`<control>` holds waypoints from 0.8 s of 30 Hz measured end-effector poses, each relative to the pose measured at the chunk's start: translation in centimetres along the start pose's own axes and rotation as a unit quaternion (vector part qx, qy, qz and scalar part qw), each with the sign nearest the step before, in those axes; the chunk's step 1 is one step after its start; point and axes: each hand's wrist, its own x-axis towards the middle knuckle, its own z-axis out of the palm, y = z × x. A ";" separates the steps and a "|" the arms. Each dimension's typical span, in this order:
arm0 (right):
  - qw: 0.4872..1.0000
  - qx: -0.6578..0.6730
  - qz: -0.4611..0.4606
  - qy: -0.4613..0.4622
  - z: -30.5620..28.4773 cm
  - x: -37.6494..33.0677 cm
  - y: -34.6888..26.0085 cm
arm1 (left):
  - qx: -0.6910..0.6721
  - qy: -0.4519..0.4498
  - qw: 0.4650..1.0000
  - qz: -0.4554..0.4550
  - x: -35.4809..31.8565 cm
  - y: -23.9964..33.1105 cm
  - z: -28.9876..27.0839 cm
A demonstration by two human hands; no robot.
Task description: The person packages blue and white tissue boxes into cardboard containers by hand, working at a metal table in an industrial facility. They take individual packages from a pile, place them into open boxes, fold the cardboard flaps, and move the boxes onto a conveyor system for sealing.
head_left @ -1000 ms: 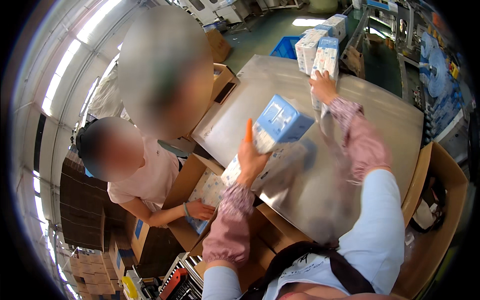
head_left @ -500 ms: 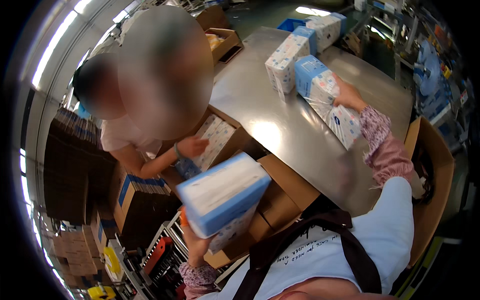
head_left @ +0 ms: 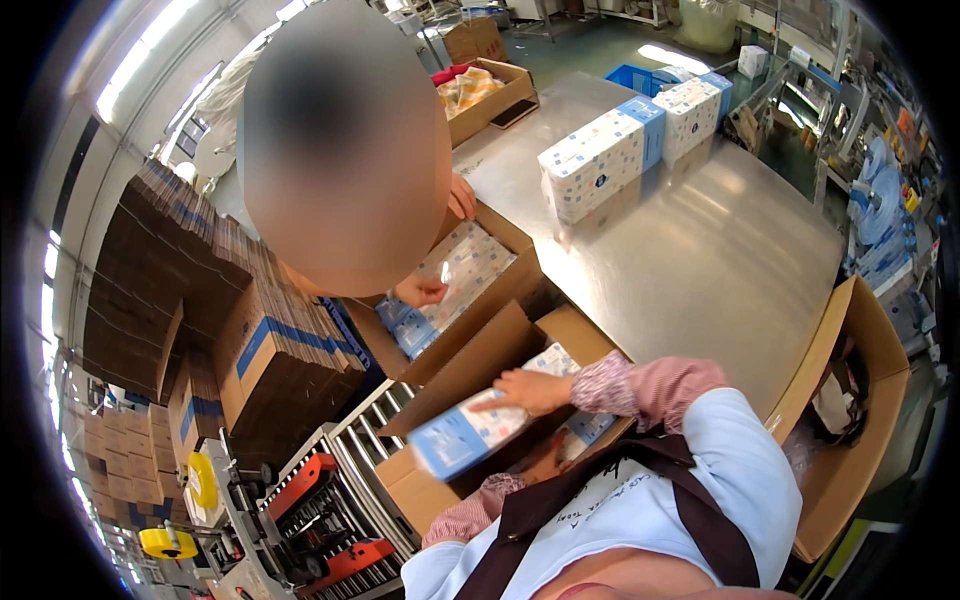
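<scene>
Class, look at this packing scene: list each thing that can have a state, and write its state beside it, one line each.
Carton near the wearer: open, flaps up.
Blue-and-white pack: tilted, lying over the carton's opening.
Right hand: flat on top of the pack.
Left hand: hidden below the pack.
Co-worker's carton: open, patterned packs inside.
Packs on the steel table: standing upright, closed.
Brown box at right: open.

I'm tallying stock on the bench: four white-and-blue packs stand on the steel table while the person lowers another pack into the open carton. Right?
Not quite. The head view shows only two packs standing on the steel table, not four. The rest holds: the right hand lies on a pack going into the open carton.
</scene>
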 end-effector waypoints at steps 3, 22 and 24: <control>0.978 -0.083 0.023 -0.191 13.4 -3.1 3.2 | -0.025 -0.016 1.000 0.006 -2.5 3.8 -4.9; 0.697 -0.204 0.663 0.180 -34.5 -33.3 42.4 | 0.298 0.218 0.926 0.082 39.9 29.1 -38.7; 0.709 -0.218 0.644 0.187 -32.0 -31.5 43.7 | 0.299 0.183 0.934 0.067 39.3 27.4 -39.4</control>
